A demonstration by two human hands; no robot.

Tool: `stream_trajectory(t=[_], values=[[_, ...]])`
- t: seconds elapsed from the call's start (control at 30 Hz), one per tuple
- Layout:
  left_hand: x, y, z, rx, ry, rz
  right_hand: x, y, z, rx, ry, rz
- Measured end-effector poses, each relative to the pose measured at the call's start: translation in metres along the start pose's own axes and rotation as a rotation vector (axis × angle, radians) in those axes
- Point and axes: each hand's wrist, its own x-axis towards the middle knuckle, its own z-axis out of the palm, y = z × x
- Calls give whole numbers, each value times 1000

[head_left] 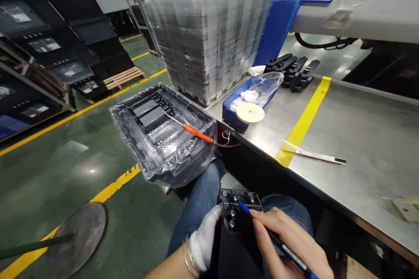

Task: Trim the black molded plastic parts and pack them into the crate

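Over the lap, left hand in a white glove gripped the small black plastic bracket with screw holes by its left edge; right hand pinched a blue-tipped pen-like tool, tip touching the bracket. Bag-lined black bin sat near, beside the steel table.

White glove on left hand; blue-tipped pen; black part; orange-handled tool; blue bin; yellow tape stripe across grey table; green floor.
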Motion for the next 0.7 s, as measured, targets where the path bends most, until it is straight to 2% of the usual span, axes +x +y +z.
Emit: stream_trajectory(t=[0.13, 0.37, 0.57, 0.7], values=[[-1, 0, 6, 19, 2, -2, 6, 6, -4, -33, -85, -130], [0, -5, 6, -14, -30, -17, 17, 6, -10, -35, -166, -170], [5, -7, 4, -17, -79, -24, 26, 10, 4, -47, -161, -241], [5, -7, -1, -18, -74, -12, 24, 11, -1, -68, -181, -268]])
